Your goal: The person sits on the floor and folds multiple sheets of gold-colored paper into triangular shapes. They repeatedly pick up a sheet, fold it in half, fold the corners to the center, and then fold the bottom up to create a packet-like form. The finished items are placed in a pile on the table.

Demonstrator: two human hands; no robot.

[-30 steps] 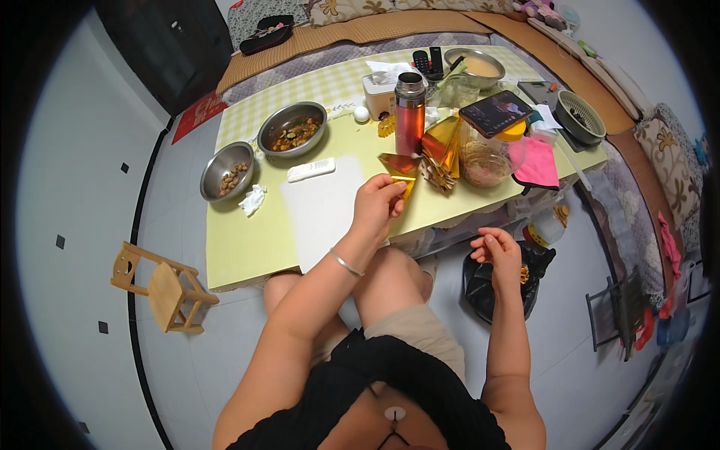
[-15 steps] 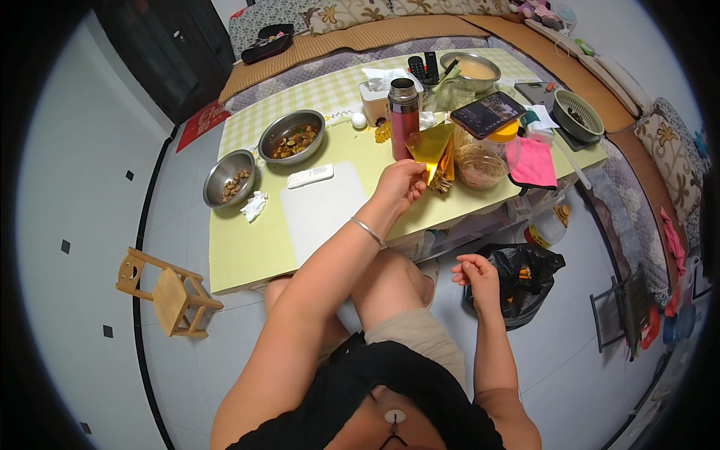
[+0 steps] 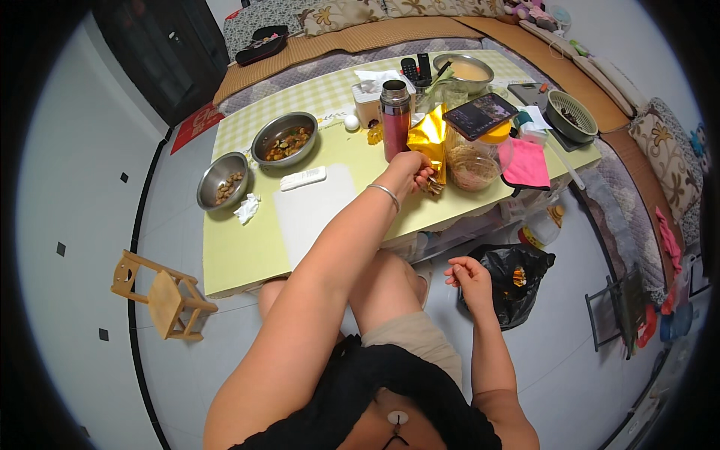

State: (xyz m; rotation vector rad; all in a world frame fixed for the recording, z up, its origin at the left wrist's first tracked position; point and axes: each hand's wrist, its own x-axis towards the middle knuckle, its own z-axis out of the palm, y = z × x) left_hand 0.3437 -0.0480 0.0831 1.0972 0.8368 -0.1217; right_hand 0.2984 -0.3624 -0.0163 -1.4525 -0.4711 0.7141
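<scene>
Closest to me, my right hand point(image 3: 471, 276) hangs low beside my knee, off the table, palm half turned up, fingers loosely curled and holding nothing. Just beyond those fingers a black rubbish bag point(image 3: 516, 283) sits open on the floor with a scrap of orange inside.

Moving out: my left arm stretches forward across the yellow-green table point(image 3: 240, 251), bracelet at the wrist, elbow almost straight. My left hand point(image 3: 411, 171) is at the foot of a gold foil bag point(image 3: 429, 142), fingers bunched together and pinching something small and brownish there. Whether it's the bag's lower edge or a bit of its contents, I can't tell. The bag stands upright, touching my fingertips on their far side.

I'd judge the work mid-way: some waste is already in the rubbish bag, the foil bag is still on the table.

To the left of my fingers lies a white cutting mat point(image 3: 311, 210); beyond them a red thermos point(image 3: 395, 118), and right of that a glass jar point(image 3: 471, 161).
</scene>
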